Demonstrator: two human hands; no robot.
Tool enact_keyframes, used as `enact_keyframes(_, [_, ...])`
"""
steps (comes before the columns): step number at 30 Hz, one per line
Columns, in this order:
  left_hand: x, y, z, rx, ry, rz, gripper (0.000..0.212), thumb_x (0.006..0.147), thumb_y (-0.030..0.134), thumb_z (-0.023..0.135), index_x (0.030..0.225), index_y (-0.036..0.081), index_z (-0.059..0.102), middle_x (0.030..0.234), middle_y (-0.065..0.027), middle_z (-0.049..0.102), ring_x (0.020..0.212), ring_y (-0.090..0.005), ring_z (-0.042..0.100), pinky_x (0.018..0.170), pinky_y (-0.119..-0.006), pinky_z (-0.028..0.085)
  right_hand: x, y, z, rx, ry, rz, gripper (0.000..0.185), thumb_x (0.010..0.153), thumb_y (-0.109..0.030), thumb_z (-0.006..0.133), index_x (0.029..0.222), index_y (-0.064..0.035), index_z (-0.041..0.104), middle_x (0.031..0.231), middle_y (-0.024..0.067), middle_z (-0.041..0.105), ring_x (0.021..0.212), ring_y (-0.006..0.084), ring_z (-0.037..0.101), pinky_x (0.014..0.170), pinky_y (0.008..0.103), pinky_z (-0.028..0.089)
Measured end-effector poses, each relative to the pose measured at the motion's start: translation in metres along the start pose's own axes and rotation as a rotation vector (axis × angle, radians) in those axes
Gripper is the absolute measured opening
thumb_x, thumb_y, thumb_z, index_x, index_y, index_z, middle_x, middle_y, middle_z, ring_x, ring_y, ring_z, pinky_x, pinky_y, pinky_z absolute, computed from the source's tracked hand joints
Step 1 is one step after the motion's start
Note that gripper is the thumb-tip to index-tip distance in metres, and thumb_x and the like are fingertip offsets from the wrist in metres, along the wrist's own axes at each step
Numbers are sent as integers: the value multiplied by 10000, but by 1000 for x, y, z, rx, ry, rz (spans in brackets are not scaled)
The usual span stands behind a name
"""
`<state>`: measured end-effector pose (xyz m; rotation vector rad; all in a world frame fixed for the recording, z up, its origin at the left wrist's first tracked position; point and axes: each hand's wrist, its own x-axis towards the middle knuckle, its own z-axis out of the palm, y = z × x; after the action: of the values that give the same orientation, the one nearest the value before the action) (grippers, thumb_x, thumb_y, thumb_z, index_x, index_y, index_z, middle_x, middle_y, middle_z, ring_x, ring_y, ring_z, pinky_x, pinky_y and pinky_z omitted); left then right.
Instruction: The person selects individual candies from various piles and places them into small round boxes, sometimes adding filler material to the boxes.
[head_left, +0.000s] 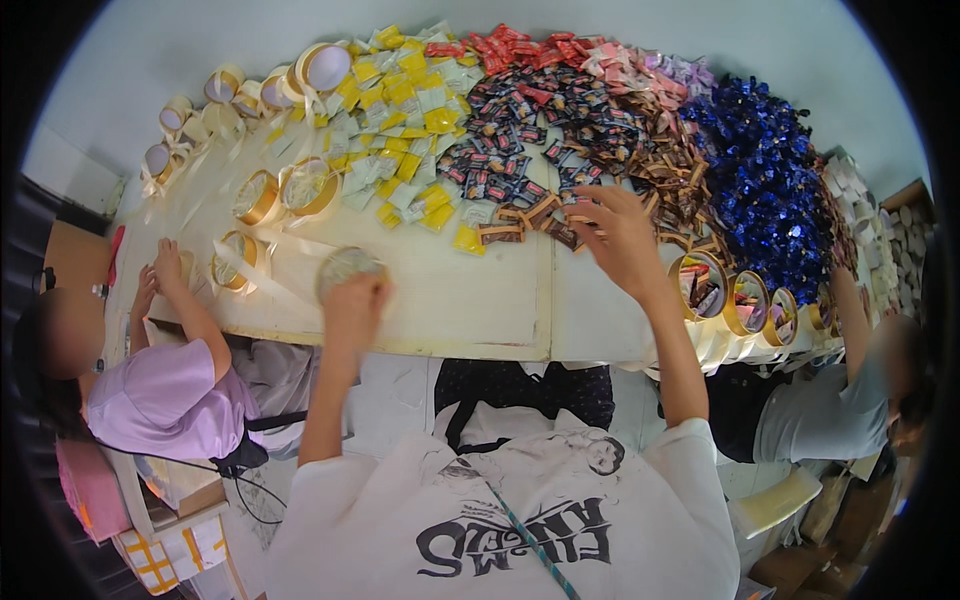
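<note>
My left hand (356, 300) is over the near edge of a round tub (346, 262) with pale shredded filler. It is blurred, its fingers curled in; whether it holds the rim or a small thing cannot be made out. My right hand (622, 236) reaches over the heap's near edge with thumb and fingers apart. Below its fingertips lie brown-wrapped sweets (541, 214) and dark blue packets (517, 165). I see nothing held in it.
Yellow and pale packets (409, 150), red packets (517, 49) and shiny blue-wrapped sweets (765, 180) form the heap. Gold-rimmed tubs (311, 187) stand left; filled tubs (701, 285) line the right front edge. Co-workers sit at left (165, 390) and right (817, 412).
</note>
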<state>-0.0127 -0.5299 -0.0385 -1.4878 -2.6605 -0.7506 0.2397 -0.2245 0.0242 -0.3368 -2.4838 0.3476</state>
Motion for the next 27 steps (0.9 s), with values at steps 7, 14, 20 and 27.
enact_keyframes(7, [32,148,69,-361,-145,214,452,1026,321,571,1277,-53,605,1239,-262,658,1095,-410,650,950,-478,516,71,52,116,-241,-416,231,282,820,-288,809,995,-72,762,1002,108,740,1032,320,671,887,459,511])
enact_keyframes(14, [86,186,60,-400,-362,363,287,999,254,568,983,-14,669,959,-232,680,935,-411,661,839,-494,524,69,90,123,-357,-395,253,281,782,-272,832,897,-52,699,895,152,717,927,349,691,847,487,513])
enact_keyframes(20, [332,146,93,-153,231,396,232,915,134,572,775,-16,680,811,-249,689,799,-430,681,724,-533,533,49,54,19,34,294,512,234,852,-118,786,1011,-28,639,852,145,702,813,329,674,704,415,512])
enact_keyframes(27, [536,81,186,375,304,638,216,883,93,626,1087,26,656,1129,-135,680,1127,-331,627,905,-482,541,-6,5,-27,327,302,649,262,840,-45,810,1049,13,664,884,105,715,769,176,653,733,297,513])
